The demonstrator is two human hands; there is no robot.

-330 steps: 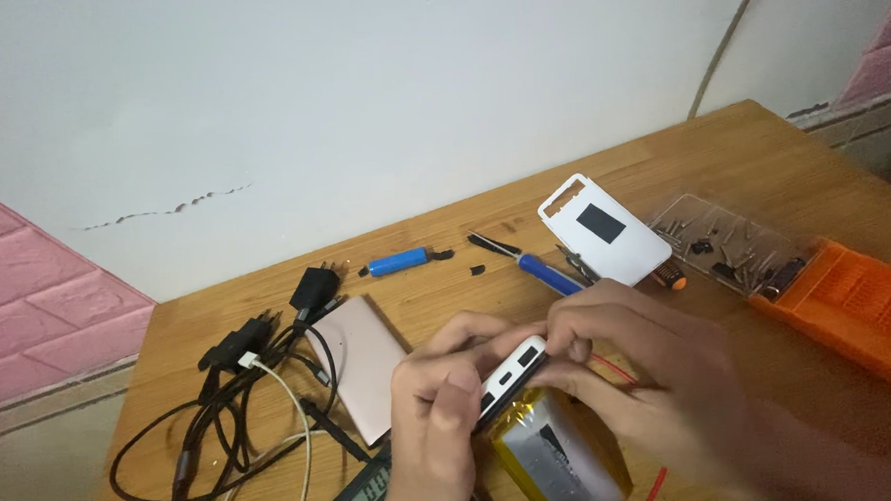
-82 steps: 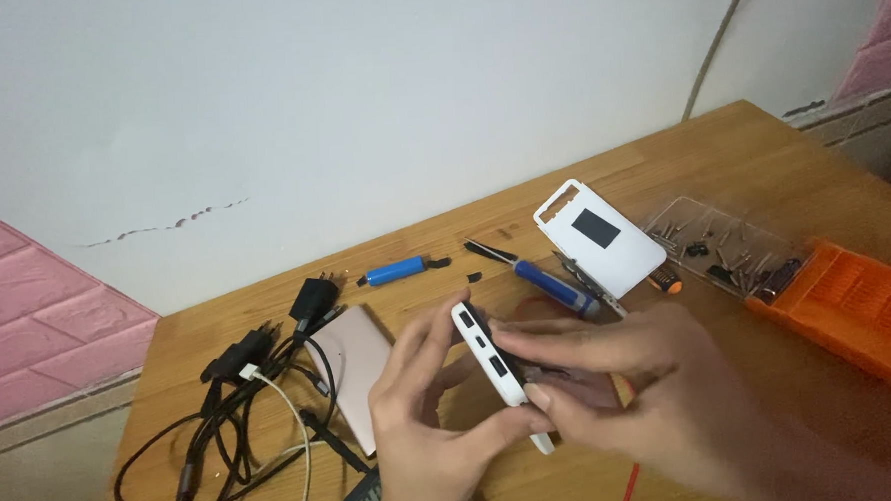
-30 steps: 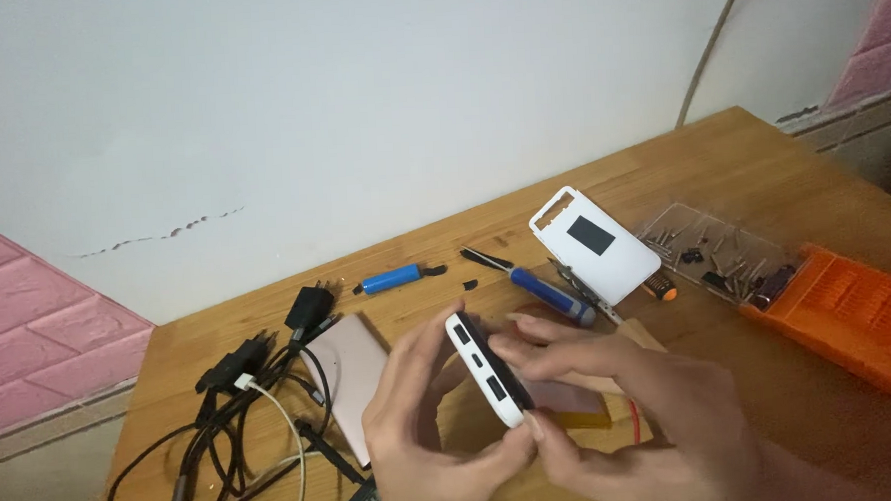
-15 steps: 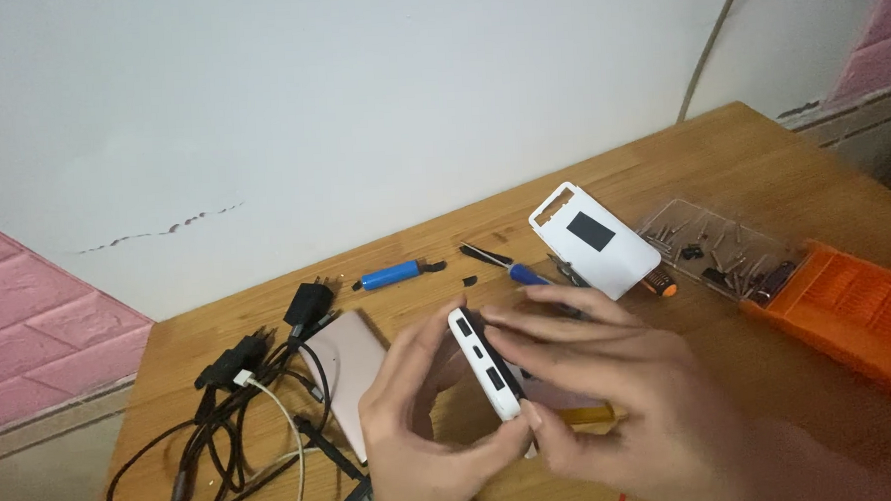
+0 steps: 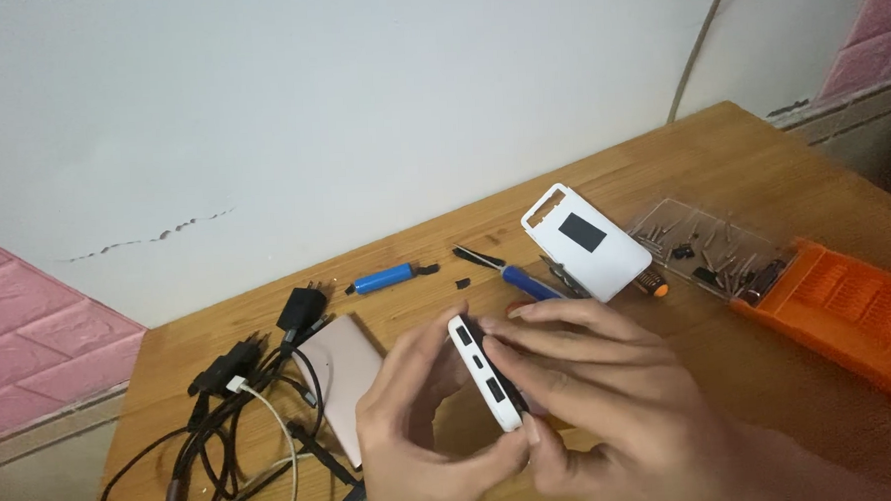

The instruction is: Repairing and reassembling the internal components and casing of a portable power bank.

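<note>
Both my hands hold a white power bank (image 5: pixel 486 374) on edge above the wooden table (image 5: pixel 762 157), its port end facing me. My left hand (image 5: pixel 423 432) cups it from the left and below, thumb near its lower corner. My right hand (image 5: pixel 592 394) wraps it from the right, fingers lying across its far side. The body of the bank behind my fingers is hidden.
A white cover panel (image 5: pixel 585 239) with a dark window lies behind my hands, beside a blue-handled screwdriver (image 5: pixel 517 275) and a blue cylinder cell (image 5: pixel 384 279). A clear bit tray (image 5: pixel 711 252) and orange case (image 5: pixel 849 313) sit right. Tangled black cables (image 5: pixel 222 411) and a pink slab (image 5: pixel 341 380) lie left.
The power bank has stayed on edge between my hands, shifting slightly. The yellowish piece seen under my hands before is now out of sight.
</note>
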